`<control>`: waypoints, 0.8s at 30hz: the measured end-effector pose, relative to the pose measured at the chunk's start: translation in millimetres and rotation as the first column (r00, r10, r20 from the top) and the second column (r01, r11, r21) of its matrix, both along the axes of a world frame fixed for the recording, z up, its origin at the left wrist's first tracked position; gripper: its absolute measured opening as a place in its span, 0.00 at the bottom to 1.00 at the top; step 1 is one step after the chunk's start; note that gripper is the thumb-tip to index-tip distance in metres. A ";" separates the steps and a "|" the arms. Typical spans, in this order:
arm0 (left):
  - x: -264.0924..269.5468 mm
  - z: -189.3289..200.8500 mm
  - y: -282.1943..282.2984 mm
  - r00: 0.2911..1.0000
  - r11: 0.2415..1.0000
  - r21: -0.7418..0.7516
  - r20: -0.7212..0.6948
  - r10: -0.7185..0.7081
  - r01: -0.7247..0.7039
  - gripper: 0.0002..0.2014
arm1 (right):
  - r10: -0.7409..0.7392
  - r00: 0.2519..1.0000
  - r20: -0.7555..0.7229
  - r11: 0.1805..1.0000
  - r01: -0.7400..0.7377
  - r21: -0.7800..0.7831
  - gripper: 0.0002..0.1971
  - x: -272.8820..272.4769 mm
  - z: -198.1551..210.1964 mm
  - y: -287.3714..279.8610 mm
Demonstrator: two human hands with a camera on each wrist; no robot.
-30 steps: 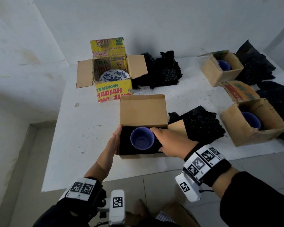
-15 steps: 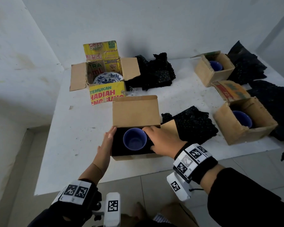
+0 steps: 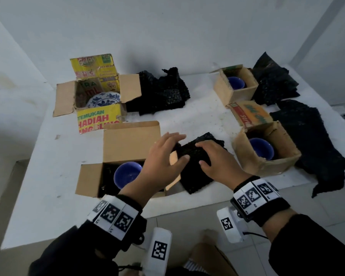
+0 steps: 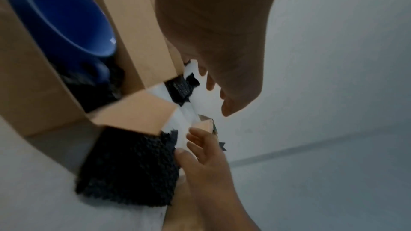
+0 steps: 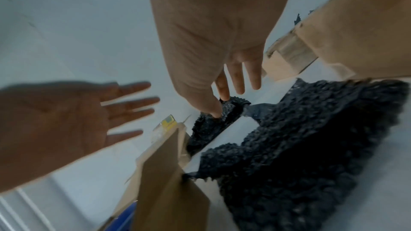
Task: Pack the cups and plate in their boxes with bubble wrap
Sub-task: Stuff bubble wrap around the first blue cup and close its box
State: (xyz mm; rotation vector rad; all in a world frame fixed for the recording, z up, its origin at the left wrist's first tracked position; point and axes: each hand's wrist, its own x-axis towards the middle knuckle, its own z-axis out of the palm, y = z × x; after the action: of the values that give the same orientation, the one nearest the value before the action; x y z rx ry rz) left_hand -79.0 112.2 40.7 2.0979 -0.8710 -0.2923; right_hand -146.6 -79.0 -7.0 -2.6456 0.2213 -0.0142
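A blue cup (image 3: pixel 126 174) sits on black padding inside the near open cardboard box (image 3: pixel 90 182). Right of that box lies a folded piece of black bubble wrap (image 3: pixel 195 176), partly over the box's side flap. My left hand (image 3: pixel 177 146) reaches across the box with fingers spread, its thumb on the wrap's left edge. My right hand (image 3: pixel 201 154) lies over the wrap with nearly straight fingers, touching its top. The right wrist view shows the wrap (image 5: pixel 300 147) under the hand and the left palm (image 5: pixel 89 111) open. The left wrist view shows the cup (image 4: pixel 62 15) and the wrap (image 4: pixel 129 173).
A blue-and-white plate (image 3: pixel 104 99) rests in the yellow printed box (image 3: pixel 98 118) at the back left. Two more cups (image 3: pixel 235 82) (image 3: pixel 261 150) sit in open boxes on the right. Black bubble wrap piles (image 3: pixel 163 92) (image 3: pixel 273 82) (image 3: pixel 311 140) lie around them. The table's front edge is near my wrists.
Both hands have left the near box and the cup and moved right onto the black bubble wrap beside it. The head camera has come closer.
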 end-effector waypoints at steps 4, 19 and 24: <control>-15.9 -2.8 -56.4 0.990 0.980 0.140 -0.002 -0.141 0.140 0.27 | 0.014 0.989 -0.145 0.993 -0.031 -0.111 0.31 -0.9 -28.9 -24.5; -3.5 -82.2 -115.7 0.986 0.786 0.595 0.082 0.147 -0.167 0.22 | 0.063 0.997 -0.041 0.997 -0.064 -0.036 0.09 -1.5 -52.4 -69.3; 7.5 -64.1 -131.3 0.957 0.850 0.441 0.112 0.266 -0.288 0.17 | -0.059 0.990 0.129 0.994 0.046 0.104 0.09 6.0 -35.1 -65.4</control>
State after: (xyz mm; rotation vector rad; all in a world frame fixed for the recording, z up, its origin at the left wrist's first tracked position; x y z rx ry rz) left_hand -71.5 -19.1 -23.4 2.6421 -0.5429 -0.3159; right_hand -140.6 -144.5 -42.0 -2.5262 0.2407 -0.1903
